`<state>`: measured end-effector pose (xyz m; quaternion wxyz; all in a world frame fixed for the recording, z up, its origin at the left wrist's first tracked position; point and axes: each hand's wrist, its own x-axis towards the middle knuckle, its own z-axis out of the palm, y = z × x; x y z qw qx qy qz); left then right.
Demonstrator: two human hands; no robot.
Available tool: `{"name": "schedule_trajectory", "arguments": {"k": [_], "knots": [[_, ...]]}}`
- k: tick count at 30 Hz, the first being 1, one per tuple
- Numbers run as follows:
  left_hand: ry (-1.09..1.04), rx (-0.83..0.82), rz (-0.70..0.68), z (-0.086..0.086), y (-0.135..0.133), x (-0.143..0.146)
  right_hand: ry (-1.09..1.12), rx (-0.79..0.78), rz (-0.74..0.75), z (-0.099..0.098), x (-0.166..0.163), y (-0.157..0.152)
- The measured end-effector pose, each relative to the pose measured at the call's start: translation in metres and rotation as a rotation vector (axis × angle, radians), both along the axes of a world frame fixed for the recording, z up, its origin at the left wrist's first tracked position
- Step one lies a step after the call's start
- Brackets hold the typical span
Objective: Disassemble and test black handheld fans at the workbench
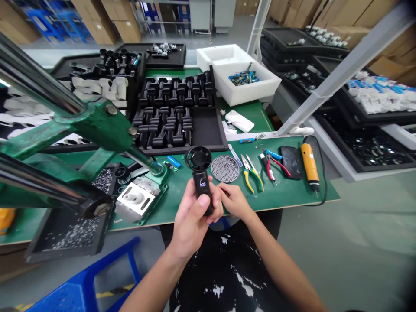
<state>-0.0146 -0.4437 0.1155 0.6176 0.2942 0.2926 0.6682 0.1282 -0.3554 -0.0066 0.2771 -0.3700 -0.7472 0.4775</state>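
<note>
My left hand (191, 216) is wrapped round the handle of a black handheld fan (198, 159), its thumb on the front below a lit display that seems to read 100. The round fan head points up and away from me, above the green mat. Close beside it, my right hand (235, 199) is at the bench's front edge with curled fingers; what they hold, if anything, is hidden. Just beyond lies a round perforated grey disc (225, 168). Yellow-green pliers (248, 173) and red-handled cutters (269, 169) lie to its right.
A green hand press (94, 121) stands at the left, with a white fixture (135, 198) under it. Behind are a tray of black fans (208, 130) and a white foam box (247, 91). An orange electric screwdriver (310, 164) lies right; a blue stool (87, 281) stands lower left.
</note>
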Motion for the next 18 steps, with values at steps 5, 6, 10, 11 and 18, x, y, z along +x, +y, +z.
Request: {"name": "schedule_trajectory", "arguments": {"k": [5, 6, 10, 11, 18], "knots": [[-0.026, 0.010, -0.032, 0.0013, -0.0017, 0.0021, -0.008, 0.006, 0.000, 0.0009, 0.0001, 0.0004], [-0.031, 0.014, -0.036, 0.0017, -0.0020, 0.0024, -0.009, 0.007, -0.001, 0.0013, 0.0001, 0.0005], [-0.050, 0.027, -0.052, 0.0040, -0.0032, 0.0039, -0.014, 0.009, -0.001, 0.0019, 0.0000, 0.0009], [-0.055, 0.028, -0.054, 0.0048, -0.0036, 0.0044, -0.015, 0.010, 0.001, 0.0016, 0.0001, 0.0010], [-0.077, 0.033, -0.058, 0.0083, -0.0083, 0.0075, -0.010, 0.014, -0.008, -0.0020, -0.0001, 0.0002]]}}
